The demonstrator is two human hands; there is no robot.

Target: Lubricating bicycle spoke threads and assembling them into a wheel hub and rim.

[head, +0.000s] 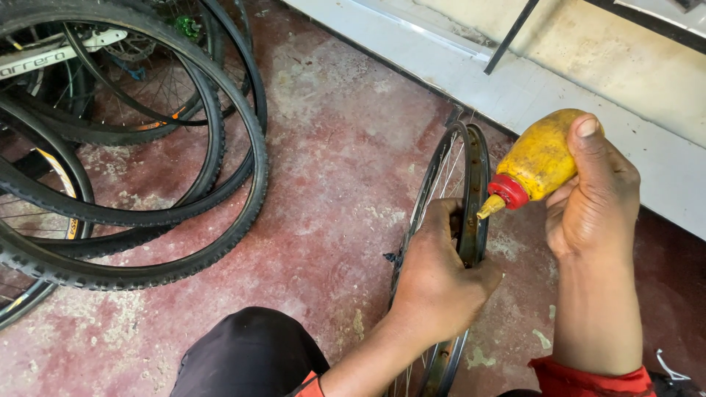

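One bare wheel rim [471, 191] and one yellow squeeze bottle [540, 162] are seen, with several tyred wheels [132, 176] lying on the red floor [331, 147]. The rim is gripped at its edge by the left hand [437, 283], fingers wrapped around it. The bottle is enclosed by the right hand [592, 198], thumb on top. Its long axis is tilted, the nozzle pointing down-left, just above the rim beside the left fingers [441, 217].

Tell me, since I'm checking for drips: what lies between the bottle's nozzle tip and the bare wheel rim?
Nothing: in the head view, the yellow bottle's nozzle tip hangs just beside the rim, a small bare gap between.
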